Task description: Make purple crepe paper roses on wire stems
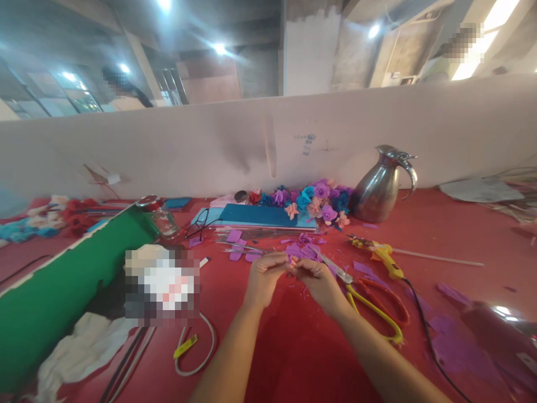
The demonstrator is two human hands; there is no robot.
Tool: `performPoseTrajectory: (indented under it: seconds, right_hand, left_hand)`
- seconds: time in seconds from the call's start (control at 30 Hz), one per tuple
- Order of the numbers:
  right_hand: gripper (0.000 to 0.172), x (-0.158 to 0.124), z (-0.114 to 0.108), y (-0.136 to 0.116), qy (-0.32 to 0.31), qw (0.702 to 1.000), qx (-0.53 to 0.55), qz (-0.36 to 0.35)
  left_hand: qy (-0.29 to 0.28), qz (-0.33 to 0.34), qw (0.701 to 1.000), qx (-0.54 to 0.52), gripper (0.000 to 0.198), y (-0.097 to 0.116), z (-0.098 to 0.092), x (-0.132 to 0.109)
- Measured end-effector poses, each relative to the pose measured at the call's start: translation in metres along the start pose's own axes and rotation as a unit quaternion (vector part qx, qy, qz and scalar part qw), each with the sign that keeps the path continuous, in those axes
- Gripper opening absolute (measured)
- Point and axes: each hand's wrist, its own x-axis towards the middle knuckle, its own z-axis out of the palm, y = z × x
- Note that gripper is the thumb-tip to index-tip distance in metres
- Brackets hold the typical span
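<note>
My left hand (pixel 268 273) and my right hand (pixel 315 275) meet fingertip to fingertip above the red table. Pinched between them is a small piece of purple crepe paper (pixel 290 258), mostly covered by the fingers. Purple paper scraps (pixel 302 249) lie just beyond the hands. Close to my right hand rests a pair of scissors (pixel 354 291) with one yellow and one red handle. Thin wire stems (pixel 235 246) and purple paper petals (pixel 237 252) lie beyond my left hand.
Paper flowers (pixel 322 198) are heaped beside blue paper sheets (pixel 260 214). A metal jug (pixel 377 187) stands at the back right, near a yellow glue gun (pixel 388 260) with a black cord. On the left are a glass jar (pixel 161 218), a green panel (pixel 75 280) and a white cable (pixel 212 341).
</note>
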Motion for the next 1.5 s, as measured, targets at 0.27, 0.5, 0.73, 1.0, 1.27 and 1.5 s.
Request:
performPoseTrajectory:
  seconds: [0.27, 0.5, 0.73, 1.0, 1.27, 1.5]
  right_hand:
    - [0.030, 0.000, -0.002, -0.003, 0.008, 1.000, -0.030, 0.004]
    - [0.029, 0.000, -0.003, -0.006, 0.014, 0.999, -0.041, 0.001]
    - [0.030, 0.001, -0.005, -0.005, 0.013, 0.998, -0.055, -0.005]
    - [0.028, 0.001, -0.004, -0.003, 0.011, 0.998, -0.054, -0.004]
    - [0.025, -0.001, -0.001, -0.011, 0.031, 0.998, -0.053, 0.010]
    - [0.020, -0.001, 0.000, -0.009, -0.019, 0.992, -0.127, 0.001]
  left_hand:
    - [0.022, 0.001, 1.000, 0.011, 0.011, 0.001, 0.002, -0.001]
    - [0.019, 0.014, 0.999, 0.026, 0.009, -0.006, 0.002, -0.001]
    - [0.022, 0.009, 0.999, 0.024, 0.006, -0.008, 0.002, -0.001]
    - [0.019, 0.010, 1.000, 0.021, 0.008, -0.012, 0.002, -0.001]
    - [0.020, -0.060, 0.995, -0.081, 0.012, -0.014, 0.004, 0.000]
    - [0.078, -0.116, 0.954, -0.266, 0.014, -0.016, -0.004, 0.007]
